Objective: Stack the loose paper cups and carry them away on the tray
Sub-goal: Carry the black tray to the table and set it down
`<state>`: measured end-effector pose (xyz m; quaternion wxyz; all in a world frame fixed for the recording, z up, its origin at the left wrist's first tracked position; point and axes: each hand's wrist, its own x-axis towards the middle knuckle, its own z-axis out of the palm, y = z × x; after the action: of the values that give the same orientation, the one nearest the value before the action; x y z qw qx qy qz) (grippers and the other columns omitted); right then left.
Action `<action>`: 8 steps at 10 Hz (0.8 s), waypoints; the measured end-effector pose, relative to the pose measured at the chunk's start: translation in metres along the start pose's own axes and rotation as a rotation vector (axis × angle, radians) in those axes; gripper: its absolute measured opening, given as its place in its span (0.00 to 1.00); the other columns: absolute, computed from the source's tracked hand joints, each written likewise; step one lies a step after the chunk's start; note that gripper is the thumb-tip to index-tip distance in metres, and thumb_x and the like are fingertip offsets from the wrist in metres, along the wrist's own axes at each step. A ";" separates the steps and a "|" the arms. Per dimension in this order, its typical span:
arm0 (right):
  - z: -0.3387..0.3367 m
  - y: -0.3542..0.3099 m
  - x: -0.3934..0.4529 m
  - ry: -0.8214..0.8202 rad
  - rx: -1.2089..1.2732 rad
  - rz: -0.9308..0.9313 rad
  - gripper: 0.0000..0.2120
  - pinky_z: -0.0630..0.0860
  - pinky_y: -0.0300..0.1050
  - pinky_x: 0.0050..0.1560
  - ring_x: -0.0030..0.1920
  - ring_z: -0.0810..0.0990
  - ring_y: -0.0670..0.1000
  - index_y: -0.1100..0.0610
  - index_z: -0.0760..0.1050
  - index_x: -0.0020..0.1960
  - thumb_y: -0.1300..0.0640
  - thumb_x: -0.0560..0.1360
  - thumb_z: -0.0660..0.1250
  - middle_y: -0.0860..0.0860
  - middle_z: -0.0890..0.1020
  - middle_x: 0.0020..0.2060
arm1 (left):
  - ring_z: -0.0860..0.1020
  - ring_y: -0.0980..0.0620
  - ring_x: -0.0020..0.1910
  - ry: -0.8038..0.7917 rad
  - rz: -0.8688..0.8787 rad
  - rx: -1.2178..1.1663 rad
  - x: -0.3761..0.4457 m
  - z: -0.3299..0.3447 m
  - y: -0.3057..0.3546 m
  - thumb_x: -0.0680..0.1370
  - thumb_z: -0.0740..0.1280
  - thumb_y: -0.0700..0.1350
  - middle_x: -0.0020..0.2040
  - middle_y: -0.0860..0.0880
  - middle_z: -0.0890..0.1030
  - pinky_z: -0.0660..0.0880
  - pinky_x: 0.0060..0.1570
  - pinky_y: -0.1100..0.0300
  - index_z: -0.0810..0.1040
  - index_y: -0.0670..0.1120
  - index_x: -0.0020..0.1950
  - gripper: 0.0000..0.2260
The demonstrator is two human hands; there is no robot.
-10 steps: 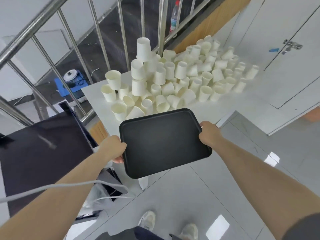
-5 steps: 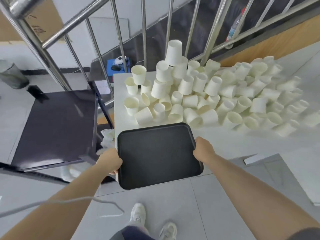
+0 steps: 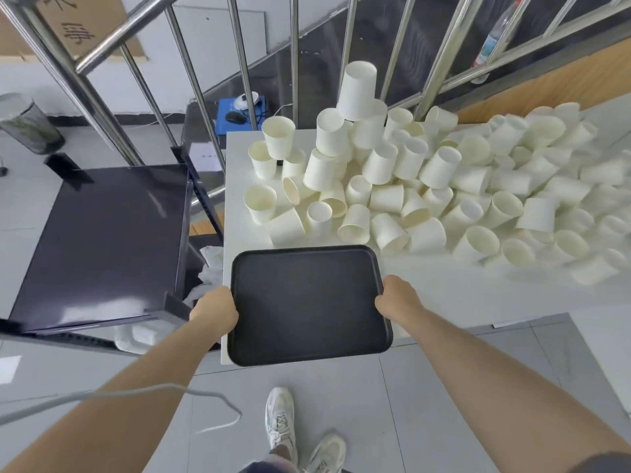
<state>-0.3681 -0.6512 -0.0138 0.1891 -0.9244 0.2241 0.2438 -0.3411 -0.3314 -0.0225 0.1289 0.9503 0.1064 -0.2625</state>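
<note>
Lower flat black rectangular plastic tray (image 3: 309,303), left hand (image 3: 214,310) and right hand (image 3: 397,298) fingers curled gripping side rims, onto white surface (image 3: 444,295) at lower centre, short of loose white paper cups (image 3: 386,196).

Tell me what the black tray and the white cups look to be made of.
Black rectangular tray: likely moulded plastic, matte with a fine grain; rounded corners, raised rim, no glare. Both hands, left and right, grip its sides.
White cups: thin paper, matte, with rolled rims and cream insides; whether the insides are coated cannot be told.

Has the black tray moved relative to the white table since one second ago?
Yes. The black tray has come further over the white table, toward the paper cups; only its near edge overhangs now.
</note>
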 end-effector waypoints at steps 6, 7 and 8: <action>-0.053 -0.022 -0.004 0.073 -0.077 -0.082 0.13 0.73 0.45 0.48 0.54 0.78 0.54 0.56 0.73 0.61 0.55 0.78 0.60 0.51 0.79 0.55 | 0.77 0.52 0.42 0.072 0.211 0.151 -0.007 -0.056 0.022 0.79 0.57 0.51 0.44 0.53 0.78 0.71 0.40 0.58 0.73 0.50 0.50 0.07; -0.080 -0.028 -0.013 0.176 0.013 -0.165 0.14 0.75 0.46 0.52 0.54 0.78 0.52 0.53 0.74 0.62 0.52 0.78 0.61 0.49 0.80 0.52 | 0.76 0.54 0.41 0.106 0.311 0.028 -0.012 -0.078 0.039 0.79 0.58 0.51 0.42 0.55 0.78 0.73 0.39 0.60 0.73 0.53 0.48 0.06; -0.101 -0.028 -0.019 0.259 0.078 -0.225 0.09 0.74 0.44 0.47 0.48 0.78 0.49 0.52 0.75 0.57 0.52 0.78 0.62 0.45 0.79 0.46 | 0.75 0.57 0.37 0.166 0.401 -0.068 -0.015 -0.100 0.066 0.78 0.59 0.50 0.41 0.55 0.79 0.76 0.40 0.58 0.73 0.54 0.44 0.06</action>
<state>-0.3316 -0.6685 0.0847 0.2202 -0.9593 0.1512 0.0912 -0.2883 -0.3658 0.0810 0.2013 0.9660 -0.0656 -0.1485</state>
